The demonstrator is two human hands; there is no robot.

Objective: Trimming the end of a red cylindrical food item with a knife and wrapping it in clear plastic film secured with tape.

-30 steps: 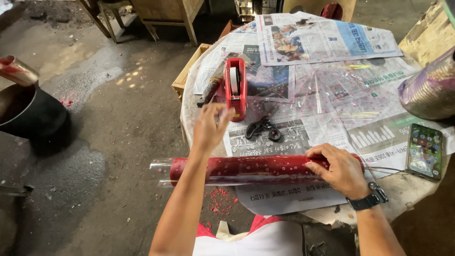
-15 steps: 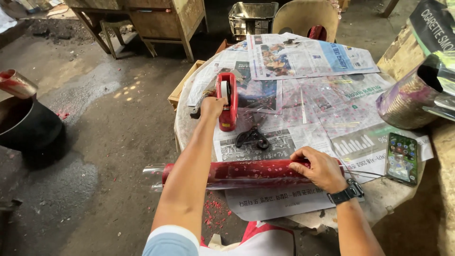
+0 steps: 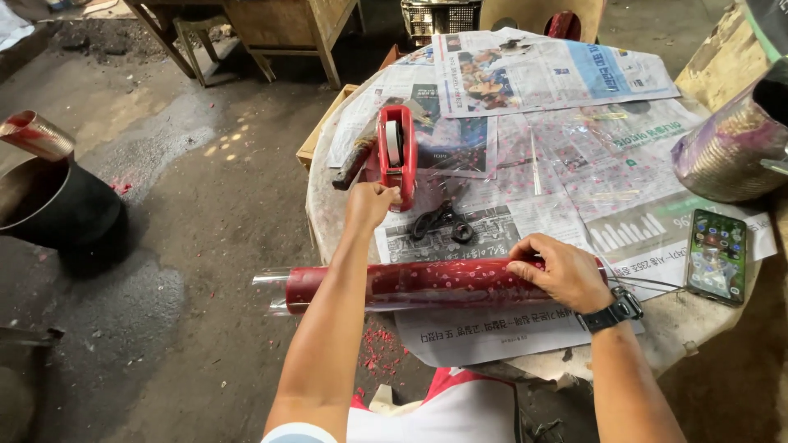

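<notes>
Right hand (image 3: 561, 272) fingers pressed flat atop long red dotted paper roll (image 3: 427, 284); left hand (image 3: 371, 203) fingers pinching at red plastic tape dispenser (image 3: 397, 154) base.

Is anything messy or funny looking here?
Yes. Little red bits are scattered on the floor under the table edge. Also, the red roll under the right hand pokes far past the table's edge. The left hand touches the red tape dispenser.
</notes>
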